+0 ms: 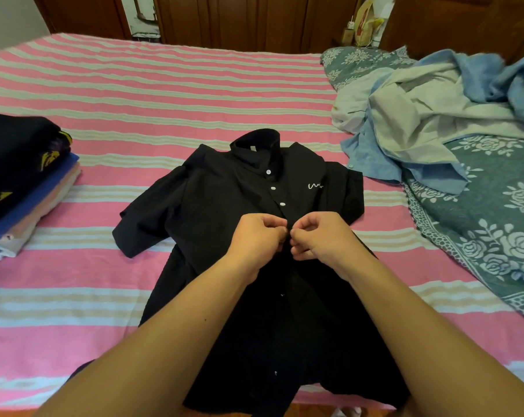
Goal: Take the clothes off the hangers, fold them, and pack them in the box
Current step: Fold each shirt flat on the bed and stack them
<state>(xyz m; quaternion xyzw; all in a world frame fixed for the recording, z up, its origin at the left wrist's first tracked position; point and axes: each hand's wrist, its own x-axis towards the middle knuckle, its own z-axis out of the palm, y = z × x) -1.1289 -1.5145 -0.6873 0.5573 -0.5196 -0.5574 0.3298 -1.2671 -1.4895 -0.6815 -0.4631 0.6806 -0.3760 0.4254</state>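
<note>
Fingers [280,233] of both hands are being pinched on the placket of the shirt [224,200], which is lying flat on the bed [164,94]. A button may be slipping out if the dark cloth is being bunched or misaligned.

Bed [170,94] carried a pink, white and beige striped sheet. Black button shirt [224,200] lay flat at centre, collar away. Stack of folded clothes [23,188] sat at left edge. Floral blanket [480,212] and heaped pale garments [411,115] lay right.
</note>
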